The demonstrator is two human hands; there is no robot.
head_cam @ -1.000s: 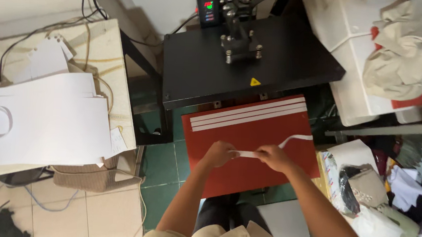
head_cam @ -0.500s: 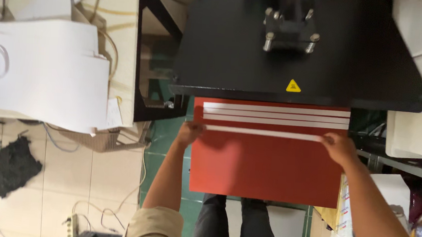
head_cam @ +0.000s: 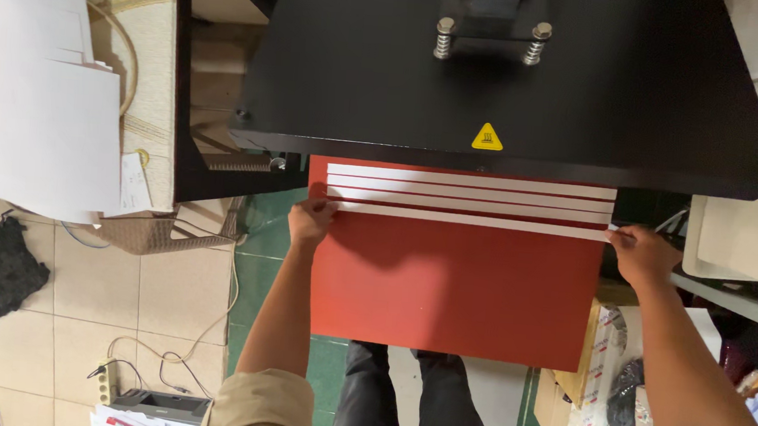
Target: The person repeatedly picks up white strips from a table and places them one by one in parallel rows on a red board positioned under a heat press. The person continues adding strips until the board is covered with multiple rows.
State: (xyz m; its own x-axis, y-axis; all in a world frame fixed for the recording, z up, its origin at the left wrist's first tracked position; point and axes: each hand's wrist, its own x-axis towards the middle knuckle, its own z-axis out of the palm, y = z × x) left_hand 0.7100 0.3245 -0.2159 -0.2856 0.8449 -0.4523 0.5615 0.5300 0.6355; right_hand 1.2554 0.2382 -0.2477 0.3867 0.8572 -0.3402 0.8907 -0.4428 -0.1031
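While a second ago both hands pinched the white strip [head_cam: 472,219] at mid-board, the left hand [head_cam: 310,219] at nine o'clock and the right hand [head_cam: 641,252] at three now pinch its ends, stretching it flat across the red board [head_cam: 454,289] as a fourth stripe, below the black press plate [head_cam: 513,80].

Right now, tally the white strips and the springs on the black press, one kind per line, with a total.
White strips on the red pad: 4
Springs on the black press plate: 2
Total: 6
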